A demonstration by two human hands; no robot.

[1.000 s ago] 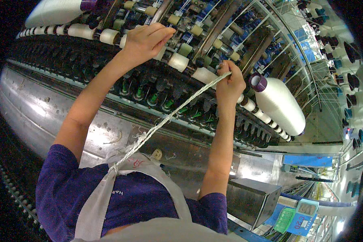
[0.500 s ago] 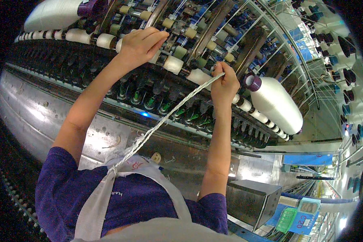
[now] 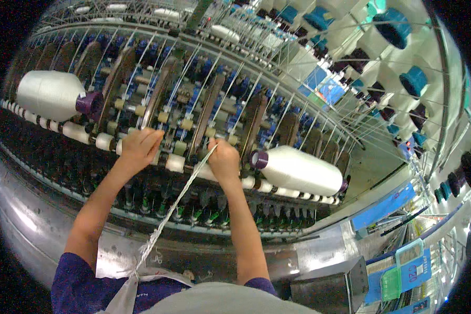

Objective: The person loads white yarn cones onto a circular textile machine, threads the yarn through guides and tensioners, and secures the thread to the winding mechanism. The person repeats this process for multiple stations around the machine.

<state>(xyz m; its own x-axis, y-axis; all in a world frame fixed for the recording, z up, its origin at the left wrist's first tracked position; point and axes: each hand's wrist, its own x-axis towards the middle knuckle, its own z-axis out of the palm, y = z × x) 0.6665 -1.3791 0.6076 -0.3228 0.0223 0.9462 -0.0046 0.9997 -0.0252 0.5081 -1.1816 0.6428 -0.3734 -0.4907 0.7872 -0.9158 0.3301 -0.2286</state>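
My left hand (image 3: 139, 149) is over the front row of rollers, its fingers bent together in a pinch; whatever lies between the fingertips is too small to make out. To its right, my right hand (image 3: 225, 161) is closed on the upper end of a white twisted cord (image 3: 179, 196), which slants down to the strap at my apron (image 3: 125, 294). The right fingertips are close to the small tan rollers (image 3: 187, 124). White-wrapped rollers (image 3: 175, 163) run in a row below and between my hands.
Large white yarn cones lie at the left (image 3: 49, 94) and right (image 3: 303, 170) of my hands. Brown arms (image 3: 209, 107) slant across the spinning machine. Green-lit spindles (image 3: 196, 214) line its lower edge. A dark metal box (image 3: 329, 288) stands at the lower right, and cones with teal cores (image 3: 392, 29) hang above.
The view has tilted up and drawn back, showing more of the machine. My right hand has moved slightly left and up toward the tan rollers, still with the cord. My left hand stays pinched.
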